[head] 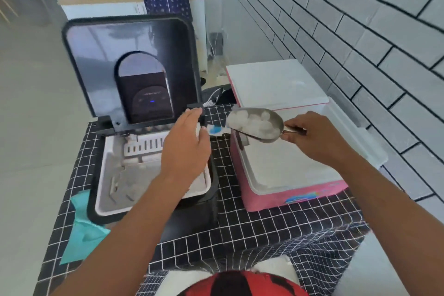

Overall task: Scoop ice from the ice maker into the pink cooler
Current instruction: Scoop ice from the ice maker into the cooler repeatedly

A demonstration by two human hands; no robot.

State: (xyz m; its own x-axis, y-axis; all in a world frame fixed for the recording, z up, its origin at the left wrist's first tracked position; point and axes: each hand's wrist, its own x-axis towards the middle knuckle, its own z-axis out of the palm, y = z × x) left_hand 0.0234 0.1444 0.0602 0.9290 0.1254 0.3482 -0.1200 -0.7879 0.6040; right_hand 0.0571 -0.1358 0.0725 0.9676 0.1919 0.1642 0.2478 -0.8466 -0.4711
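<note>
White brick wall runs close along the right edge of the checked desk (pixel 240 223), hemming in the open pink cooler (pixel 276 199). Right hand (pixel 314 137) grips a metal scoop (pixel 259 125) of ice (pixel 252 122) over the cooler's near-left rim, beside the ice maker (pixel 134 151). Left hand (pixel 187 149), fingers straight, hovers over the maker's right edge.

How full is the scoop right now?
Full: the metal scoop, held by the right hand, is heaped with ice over the pink cooler.
</note>
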